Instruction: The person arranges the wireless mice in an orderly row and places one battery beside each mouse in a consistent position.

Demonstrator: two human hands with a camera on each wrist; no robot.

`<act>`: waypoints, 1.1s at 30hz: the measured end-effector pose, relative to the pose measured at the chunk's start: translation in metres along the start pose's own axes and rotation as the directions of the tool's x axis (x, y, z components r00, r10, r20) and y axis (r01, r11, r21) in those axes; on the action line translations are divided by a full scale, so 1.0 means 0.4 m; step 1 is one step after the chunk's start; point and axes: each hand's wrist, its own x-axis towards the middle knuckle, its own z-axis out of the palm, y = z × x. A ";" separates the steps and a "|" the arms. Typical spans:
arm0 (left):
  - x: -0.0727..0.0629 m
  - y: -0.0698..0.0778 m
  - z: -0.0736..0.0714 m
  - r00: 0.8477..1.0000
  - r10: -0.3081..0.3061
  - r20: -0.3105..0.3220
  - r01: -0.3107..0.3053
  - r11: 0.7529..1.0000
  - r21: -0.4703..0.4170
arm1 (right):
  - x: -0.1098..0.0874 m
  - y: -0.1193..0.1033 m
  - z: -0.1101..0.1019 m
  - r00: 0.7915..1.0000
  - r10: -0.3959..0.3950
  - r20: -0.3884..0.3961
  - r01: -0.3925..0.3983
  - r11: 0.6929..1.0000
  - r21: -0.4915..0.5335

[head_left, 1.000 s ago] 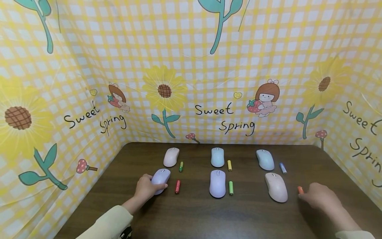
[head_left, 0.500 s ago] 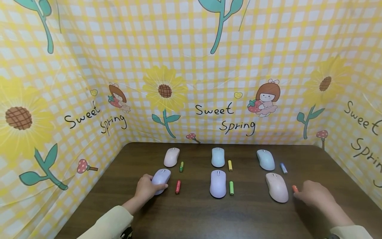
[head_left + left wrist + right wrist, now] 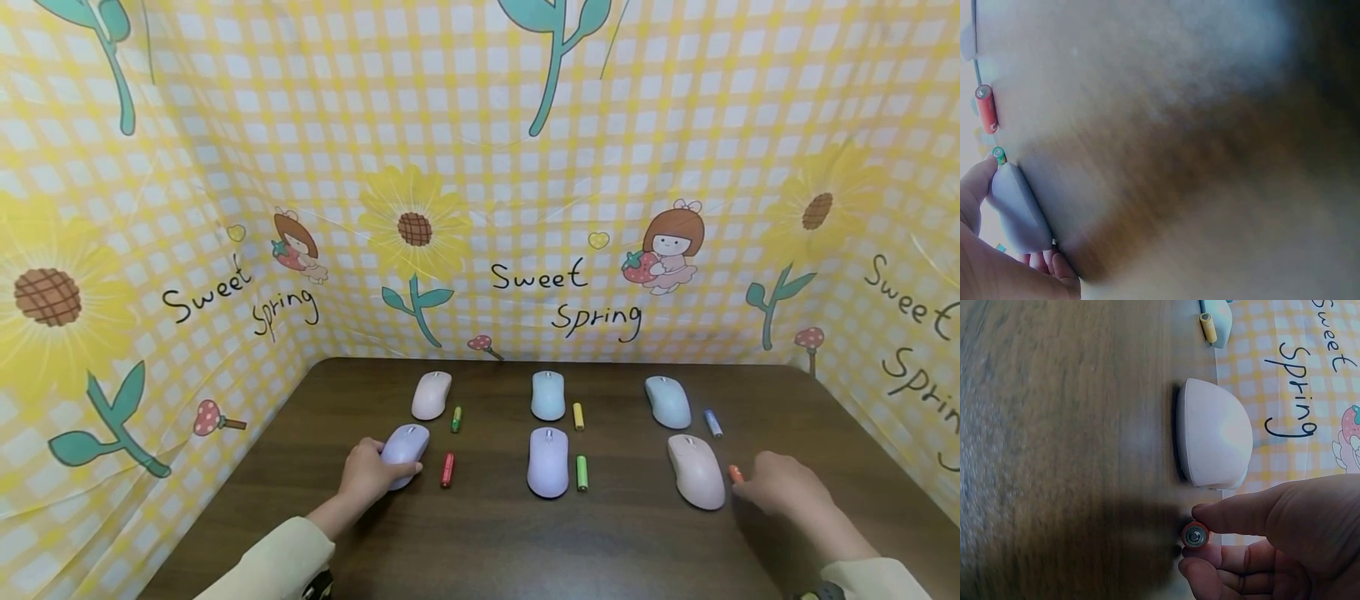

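My left hand grips a lavender computer mouse at the front left of the table, thumb on its right side and fingers on its left. A red battery lies just right of that mouse. At the front right, my right hand pinches an orange battery between thumb and fingers, its end facing the right wrist camera. A pale pink mouse sits close to the left of this battery.
On the dark wooden table are also a lavender mouse with a light green battery, and a back row: pink mouse, green battery, blue mice, yellow battery, blue battery. Checked cloth hangs behind.
My right hand has shifted left with the orange battery, bringing it nearer the front pale pink mouse. My left hand keeps its grip on the lavender mouse in the same place.
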 end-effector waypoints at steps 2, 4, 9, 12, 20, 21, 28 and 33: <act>0.000 0.001 0.000 1.000 -0.001 0.001 0.001 1.000 -0.002 | 0.000 0.000 0.001 1.000 -0.001 -0.001 0.001 1.000 -0.001; 0.000 0.002 -0.001 1.000 -0.003 0.003 0.003 1.000 -0.002 | 0.001 0.000 0.001 1.000 0.000 0.000 0.000 1.000 -0.001; 0.000 0.002 -0.001 1.000 -0.010 0.006 0.010 1.000 0.002 | 0.000 -0.003 0.000 1.000 0.009 0.006 -0.009 1.000 0.004; 0.001 0.002 -0.001 1.000 -0.011 0.009 0.011 1.000 0.003 | -0.002 -0.007 -0.002 1.000 0.020 0.017 -0.020 1.000 0.004; 0.001 0.000 0.000 1.000 -0.009 0.010 0.009 1.000 0.004 | -0.006 -0.015 -0.006 0.998 0.051 0.045 -0.052 0.999 0.007; 0.001 0.000 0.000 1.000 -0.008 0.010 0.007 1.000 0.005 | -0.006 -0.015 -0.006 0.998 0.052 0.046 -0.052 0.999 0.006; 0.002 -0.003 0.001 1.000 -0.003 -0.005 0.003 1.000 0.014 | -0.006 -0.016 -0.006 0.999 0.032 0.033 -0.032 0.999 0.001; 0.005 -0.004 0.004 1.000 0.004 -0.004 -0.004 1.000 0.010 | -0.007 -0.016 -0.008 0.999 0.029 0.039 -0.029 1.000 0.000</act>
